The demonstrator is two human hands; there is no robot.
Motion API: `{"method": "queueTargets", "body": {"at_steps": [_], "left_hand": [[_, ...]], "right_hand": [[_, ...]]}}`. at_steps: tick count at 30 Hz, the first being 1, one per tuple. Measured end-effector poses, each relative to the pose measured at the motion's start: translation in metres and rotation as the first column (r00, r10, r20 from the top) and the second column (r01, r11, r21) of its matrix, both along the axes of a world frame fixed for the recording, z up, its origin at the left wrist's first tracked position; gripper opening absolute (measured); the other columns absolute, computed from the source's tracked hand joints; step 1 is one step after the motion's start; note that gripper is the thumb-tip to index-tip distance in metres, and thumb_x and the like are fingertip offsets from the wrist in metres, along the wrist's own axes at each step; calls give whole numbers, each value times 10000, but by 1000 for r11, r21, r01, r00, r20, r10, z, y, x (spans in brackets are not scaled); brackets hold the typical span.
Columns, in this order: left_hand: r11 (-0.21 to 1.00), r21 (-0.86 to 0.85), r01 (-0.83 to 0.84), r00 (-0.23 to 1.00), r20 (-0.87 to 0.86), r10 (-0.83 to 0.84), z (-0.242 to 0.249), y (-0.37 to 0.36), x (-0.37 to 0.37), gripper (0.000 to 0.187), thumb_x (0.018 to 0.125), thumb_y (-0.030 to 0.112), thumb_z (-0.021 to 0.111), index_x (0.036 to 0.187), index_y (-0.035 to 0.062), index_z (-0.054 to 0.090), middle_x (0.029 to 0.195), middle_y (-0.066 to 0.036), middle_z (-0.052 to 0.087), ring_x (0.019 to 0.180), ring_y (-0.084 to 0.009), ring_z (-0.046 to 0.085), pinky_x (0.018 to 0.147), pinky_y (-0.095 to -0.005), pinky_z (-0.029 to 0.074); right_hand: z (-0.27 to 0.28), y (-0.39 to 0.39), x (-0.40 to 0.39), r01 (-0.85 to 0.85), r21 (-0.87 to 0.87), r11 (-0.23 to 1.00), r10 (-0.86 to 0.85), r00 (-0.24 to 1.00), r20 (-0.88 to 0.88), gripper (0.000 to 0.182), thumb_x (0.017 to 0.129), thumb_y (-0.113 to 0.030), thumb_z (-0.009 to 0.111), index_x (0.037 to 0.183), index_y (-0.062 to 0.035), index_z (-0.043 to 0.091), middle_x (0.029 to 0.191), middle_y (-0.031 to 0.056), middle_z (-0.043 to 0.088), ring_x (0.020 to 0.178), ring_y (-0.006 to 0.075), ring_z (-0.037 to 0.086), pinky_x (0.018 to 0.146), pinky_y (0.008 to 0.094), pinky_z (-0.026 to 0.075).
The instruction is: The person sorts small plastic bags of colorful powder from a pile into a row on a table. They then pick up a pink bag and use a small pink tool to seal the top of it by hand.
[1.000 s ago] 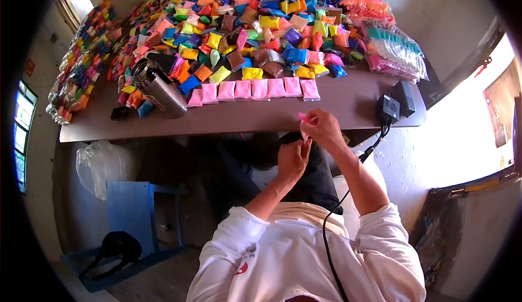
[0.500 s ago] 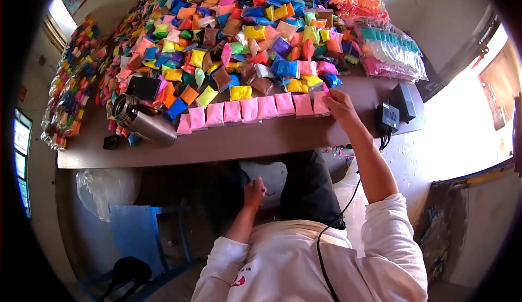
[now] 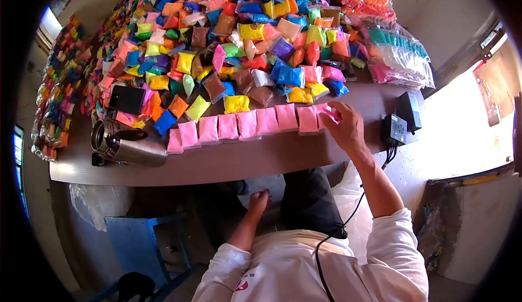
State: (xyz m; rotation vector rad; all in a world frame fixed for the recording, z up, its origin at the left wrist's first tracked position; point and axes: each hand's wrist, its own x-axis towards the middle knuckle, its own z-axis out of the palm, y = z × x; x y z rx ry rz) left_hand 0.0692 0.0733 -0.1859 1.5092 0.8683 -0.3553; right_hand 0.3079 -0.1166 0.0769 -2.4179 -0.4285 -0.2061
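Note:
A row of pink packets [image 3: 247, 123] lies side by side along the near part of the table, slightly overlapping. At its right end my right hand [image 3: 348, 130] is closed, thumb and fingers pinching a pink packet [image 3: 329, 113] that they partly cover. My left hand [image 3: 259, 199] is held low over my lap, below the table edge, with its fingers curled in. Whether anything is inside it is hidden. Just behind the row lies a yellow packet [image 3: 236, 104].
A large heap of coloured packets [image 3: 206, 35] covers the back of the table [image 3: 228, 163]. A steel flask [image 3: 130, 147] lies at the left near a black box [image 3: 126, 99]. Black devices with cables [image 3: 394, 129] stand at the right. A blue chair [image 3: 133, 245] is below left.
The camera view has shifted, so the table appears lower. My right hand stays at the row's right end, its fingers now curled further around the pink packet. My left hand remains over my lap.

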Motion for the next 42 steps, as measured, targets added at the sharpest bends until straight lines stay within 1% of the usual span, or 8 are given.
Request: {"method": "queueTargets", "body": {"at_steps": [7,15,19,21,24,30,32,42], "left_hand": [[985,171,1,986,162,-29,-5,-2,1,384,871,348,547,733,3,642,666,-116,619,678,-240,589,700,-375,447],[987,160,20,998,52,-29,34,-3,8,398,871,357,543,701,6,621,626,-118,599,609,-239,575,631,-381,446],[990,140,8,988,154,-30,-5,-3,1,402,875,360,540,702,4,611,607,-113,588,573,-229,571,593,-371,440],[994,-9,107,993,51,-107,-7,2,-1,335,884,357,577,836,31,642,731,-52,633,686,-184,599,641,-332,478],[992,-116,-56,990,121,70,-8,-2,-4,409,893,380,554,720,15,617,621,-71,606,525,-158,559,531,-308,452],[980,-175,-96,981,150,123,15,1,-4,413,916,370,536,706,21,603,631,-54,606,505,-132,541,515,-288,449],[983,-166,-76,983,152,101,16,3,-2,421,922,376,525,700,26,601,634,-55,608,506,-137,541,523,-291,452],[992,-81,96,984,159,-82,18,5,0,430,947,401,479,728,53,605,704,-72,627,608,-167,578,604,-301,483]], "right_hand": [[-14,20,-6,-111,-72,991,110,994,-15,415,731,-290,775,1070,-89,644,905,126,646,812,299,649,714,371,522],[-7,22,5,-121,-44,992,116,987,-108,380,743,-233,772,1053,-50,653,848,117,662,730,220,644,692,311,521],[1,42,-5,-80,-39,996,77,994,-79,351,748,-219,766,1039,-54,660,817,119,663,714,219,646,671,314,520],[1,59,-10,-196,11,981,196,979,-54,329,754,-204,757,1036,-63,663,834,128,666,720,228,652,653,321,517],[-9,89,-11,-301,0,954,301,953,31,332,756,-194,753,1051,-72,659,835,129,667,729,244,659,638,322,515],[-13,105,-10,-339,-2,941,339,941,15,278,752,-206,748,974,-62,663,843,116,692,768,267,680,663,340,530],[-7,107,-9,-281,-90,955,270,955,-121,275,749,-194,745,977,-64,663,851,122,693,759,260,680,652,332,528],[-11,173,-35,-511,37,859,511,859,28,212,732,-134,724,913,-57,645,818,136,661,724,316,648,627,389,512]]}}
